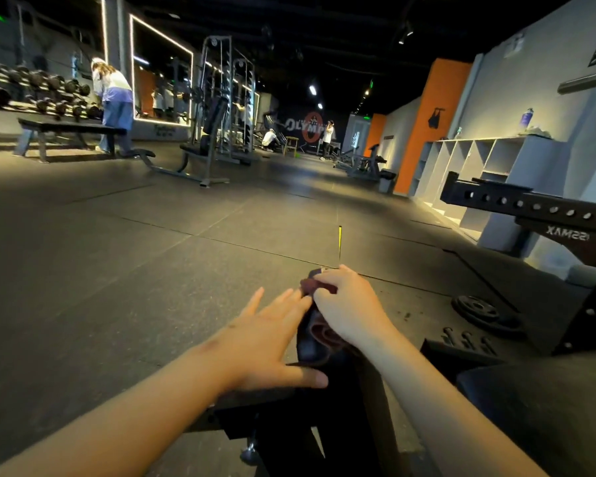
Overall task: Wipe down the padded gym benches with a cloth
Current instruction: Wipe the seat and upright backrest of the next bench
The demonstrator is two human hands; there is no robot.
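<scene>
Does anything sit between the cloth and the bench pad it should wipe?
Nothing visible does. The right hand grips the cloth directly against the narrow black pad. The left hand lies open beside it at the pad's left edge, not under the cloth.

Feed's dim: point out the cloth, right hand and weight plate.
cloth [325, 333]: head view, bunched fold under the wrist.
right hand [350, 304]: head view, back of hand.
weight plate [477, 308]: head view, flat face.

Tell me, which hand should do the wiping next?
Probably the right hand. It grips the cloth on the bench pad, while the left hand is open beside it, fingers spread, holding nothing.
</scene>
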